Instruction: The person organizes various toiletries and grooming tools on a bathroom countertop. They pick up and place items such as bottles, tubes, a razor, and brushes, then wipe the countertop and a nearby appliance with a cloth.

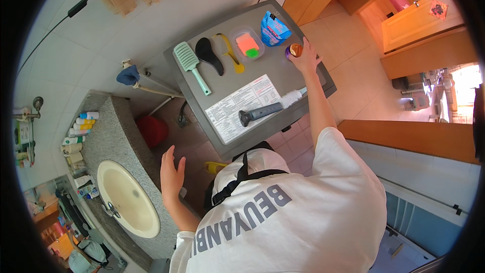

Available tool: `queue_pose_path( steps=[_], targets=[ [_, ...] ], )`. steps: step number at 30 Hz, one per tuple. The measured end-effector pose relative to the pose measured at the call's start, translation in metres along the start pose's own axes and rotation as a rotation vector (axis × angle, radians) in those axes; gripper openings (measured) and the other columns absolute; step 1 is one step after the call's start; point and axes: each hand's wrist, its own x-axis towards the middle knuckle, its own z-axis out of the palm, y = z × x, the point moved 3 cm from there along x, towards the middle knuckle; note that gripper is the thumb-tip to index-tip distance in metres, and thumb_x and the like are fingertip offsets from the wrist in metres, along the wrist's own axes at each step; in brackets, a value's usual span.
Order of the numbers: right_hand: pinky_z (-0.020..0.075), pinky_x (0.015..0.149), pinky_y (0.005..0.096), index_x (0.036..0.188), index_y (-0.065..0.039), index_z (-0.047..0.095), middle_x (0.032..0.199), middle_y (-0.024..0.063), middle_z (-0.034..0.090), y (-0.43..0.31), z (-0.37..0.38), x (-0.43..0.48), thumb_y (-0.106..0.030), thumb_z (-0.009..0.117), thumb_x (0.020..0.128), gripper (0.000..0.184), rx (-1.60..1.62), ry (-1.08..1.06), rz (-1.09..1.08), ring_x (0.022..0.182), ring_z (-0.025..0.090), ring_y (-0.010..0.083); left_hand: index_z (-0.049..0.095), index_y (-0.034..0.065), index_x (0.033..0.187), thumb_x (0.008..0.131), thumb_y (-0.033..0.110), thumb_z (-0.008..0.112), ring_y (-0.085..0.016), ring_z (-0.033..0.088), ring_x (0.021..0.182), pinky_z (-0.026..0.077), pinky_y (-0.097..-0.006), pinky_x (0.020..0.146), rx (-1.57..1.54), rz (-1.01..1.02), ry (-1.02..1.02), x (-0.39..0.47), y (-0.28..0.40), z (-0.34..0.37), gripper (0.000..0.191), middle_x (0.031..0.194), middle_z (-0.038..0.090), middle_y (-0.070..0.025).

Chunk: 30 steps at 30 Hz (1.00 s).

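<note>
My right hand (pixel 305 60) is at the right edge of a grey flat top (pixel 235 87), thumb and index finger around a small purple jar (pixel 294 50) with a brown-gold lid. A blue pouch (pixel 274 30) closed with a black clip stands just beyond the jar. Left of it, a clear plastic tub (pixel 260 47) contains an orange sponge (pixel 246 42) and a green piece (pixel 252 53). My forearm passes over the tip of a grey-handled tool (pixel 265 112) with a white fluffy head. My left hand (pixel 173 174) hovers empty beside the stone counter, fingers apart.
On the grey top lie a mint hairbrush (pixel 192 64), a black curved brush (pixel 209 55), a yellow curved item (pixel 231 53) and a printed sheet (pixel 242 108). A counter with an oval basin (pixel 130 197) stands left; a red bucket (pixel 152 131) sits below. Tap hose (pixel 159 89) runs behind.
</note>
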Motion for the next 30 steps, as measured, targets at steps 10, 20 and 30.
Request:
queue_pose_path(
  steps=[10,20,30],
  targets=[
    [0.0481,0.099,0.0423,0.134,-0.014,0.051,0.123,0.0060,0.064,0.063,0.046,0.011,-0.028,0.090,0.067,0.079,0.855,-0.011,0.159,0.118,0.059,0.0277,0.049,0.0024,0.137,0.094,0.014,0.065,-0.038,0.059,0.114,0.049,-0.0422,0.095,0.065,-0.029,-0.019,0.000,0.021,0.017,0.047,0.130,0.056,-0.0198],
    [0.0487,0.091,0.0389,0.127,-0.004,0.056,0.119,0.0124,0.063,-0.020,0.027,-0.141,-0.066,0.056,0.089,0.073,2.277,-0.716,0.553,0.098,0.062,0.0206,0.052,0.0019,0.133,0.092,0.018,0.068,-0.041,0.059,0.112,0.049,-0.0436,0.094,0.000,-0.136,0.148,-0.060,-0.070,-0.017,0.047,0.127,0.059,-0.0206],
    [0.0617,0.085,0.0451,0.140,-0.008,0.048,0.130,0.0184,0.060,-0.262,0.033,-0.279,-0.051,0.052,0.098,0.060,1.772,-1.195,0.075,0.123,0.059,0.0347,0.053,0.0014,0.133,0.092,0.022,0.067,-0.041,0.058,0.114,0.048,-0.0443,0.096,-0.009,-0.334,0.297,-0.158,-0.196,-0.095,0.048,0.125,0.060,-0.0209]
  ],
)
